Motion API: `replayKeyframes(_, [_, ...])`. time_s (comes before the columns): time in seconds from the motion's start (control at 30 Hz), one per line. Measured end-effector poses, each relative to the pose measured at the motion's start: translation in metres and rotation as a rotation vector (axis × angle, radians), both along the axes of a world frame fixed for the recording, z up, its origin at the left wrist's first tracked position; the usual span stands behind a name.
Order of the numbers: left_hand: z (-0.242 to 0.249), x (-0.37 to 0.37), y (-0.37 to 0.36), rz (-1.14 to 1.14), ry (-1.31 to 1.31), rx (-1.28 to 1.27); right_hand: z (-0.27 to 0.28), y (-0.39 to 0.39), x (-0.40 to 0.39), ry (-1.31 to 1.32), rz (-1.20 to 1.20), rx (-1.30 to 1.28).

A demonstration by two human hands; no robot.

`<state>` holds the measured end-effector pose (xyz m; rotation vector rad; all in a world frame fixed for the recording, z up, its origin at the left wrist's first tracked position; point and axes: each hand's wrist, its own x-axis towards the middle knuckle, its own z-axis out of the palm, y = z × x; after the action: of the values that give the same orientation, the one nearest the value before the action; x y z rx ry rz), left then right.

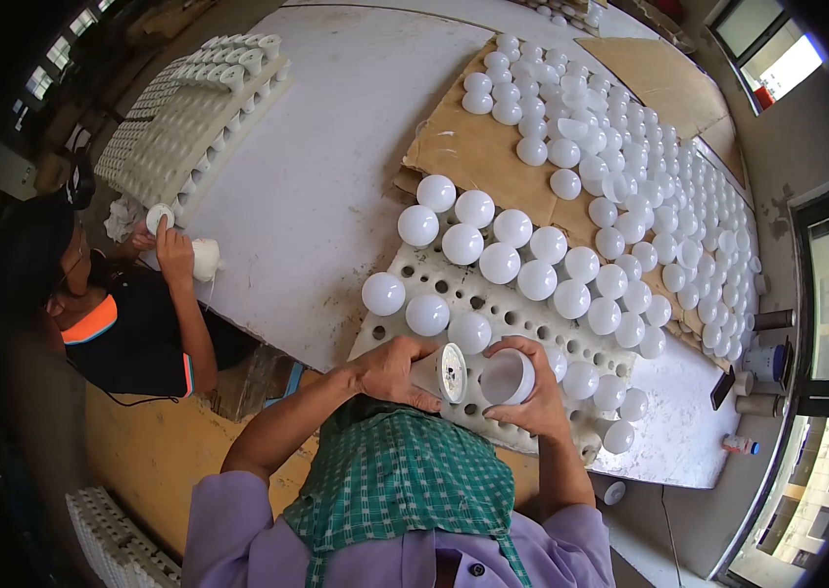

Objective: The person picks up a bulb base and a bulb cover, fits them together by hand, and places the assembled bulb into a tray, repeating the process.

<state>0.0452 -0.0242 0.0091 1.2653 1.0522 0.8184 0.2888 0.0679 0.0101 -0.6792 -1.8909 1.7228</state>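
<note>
A white cone point(440, 376) and a white cup point(508, 378) hang apart over the near edge of the perforated board point(397, 345), the left hand's point(390, 375) fingers clamped on the cone, the right hand's point(535, 400) on the cup. White globes point(500, 264) line its far edge.

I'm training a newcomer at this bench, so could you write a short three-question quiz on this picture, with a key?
1. Which hand holds the white cone-shaped bulb base? A) left B) right
2. True or false: some holes in the pale foam-like slab have no glossy white round dome over them.
3. What does the right hand hold?

Key:
1. A, the left hand.
2. True.
3. A hollow white cup-shaped cover.
</note>
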Motion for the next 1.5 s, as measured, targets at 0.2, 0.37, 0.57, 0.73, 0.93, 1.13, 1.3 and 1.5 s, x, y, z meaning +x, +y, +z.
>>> replayKeyframes(0.2, [-0.003,0.001,-0.007,-0.046,0.191,-0.026,0.008,-0.016,-0.009,-0.086,0.072,0.081])
replayKeyframes(0.37, [-0.002,-0.001,-0.014,-0.059,0.244,-0.002,0.005,-0.021,-0.015,-0.125,0.113,0.102])
replayKeyframes(0.57, [0.003,-0.003,-0.018,-0.078,0.308,-0.029,0.025,-0.025,-0.026,-0.323,0.222,0.193])
replayKeyframes(0.73, [0.012,-0.002,-0.019,-0.092,0.323,-0.041,0.026,-0.032,-0.033,-0.388,0.291,0.210])
replayKeyframes(0.93, [0.006,0.001,-0.019,-0.093,0.297,-0.037,0.002,-0.040,-0.036,-0.141,0.190,0.442])
replayKeyframes(1.13, [0.024,0.014,-0.013,-0.199,0.295,-0.027,-0.016,-0.056,-0.035,0.278,-0.012,0.564])
replayKeyframes(1.3, [0.027,0.022,-0.006,-0.210,0.307,-0.074,-0.016,-0.053,-0.029,0.239,-0.029,0.477])
replayKeyframes(1.5, [0.012,0.033,0.009,-0.216,0.307,-0.143,-0.008,-0.056,-0.002,0.065,-0.122,0.369])
